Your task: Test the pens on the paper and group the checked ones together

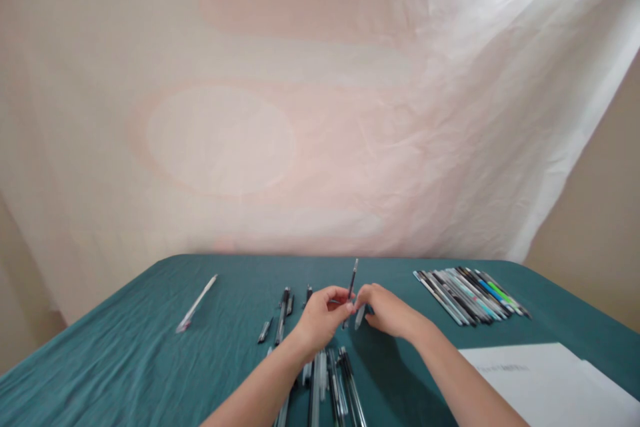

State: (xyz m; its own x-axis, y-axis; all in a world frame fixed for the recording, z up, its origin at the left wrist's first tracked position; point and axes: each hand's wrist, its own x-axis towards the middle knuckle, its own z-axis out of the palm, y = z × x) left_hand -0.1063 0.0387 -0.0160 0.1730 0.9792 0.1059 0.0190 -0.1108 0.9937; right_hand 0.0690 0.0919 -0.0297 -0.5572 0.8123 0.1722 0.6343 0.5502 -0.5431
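My left hand [325, 313] pinches a slim pen refill [353, 278], dark below with a clear upper end, held nearly upright. Close beside it, my right hand [387, 310] has its fingers curled round a translucent pen part [360, 317], which points down; whether it is a barrel or a cap I cannot tell. The fingertips of both hands almost meet above the table. Under and around my left forearm lie several pens and clear pen parts [349, 383], partly hidden by it. A short clear pen cap [265, 331] rests left of my left hand.
A dark green cloth [125, 347] covers the table. At the back right, several pens [473, 297] lie side by side in a row. White paper sheets [550, 380] are at the front right. A single whitish pen [197, 303] lies at the left.
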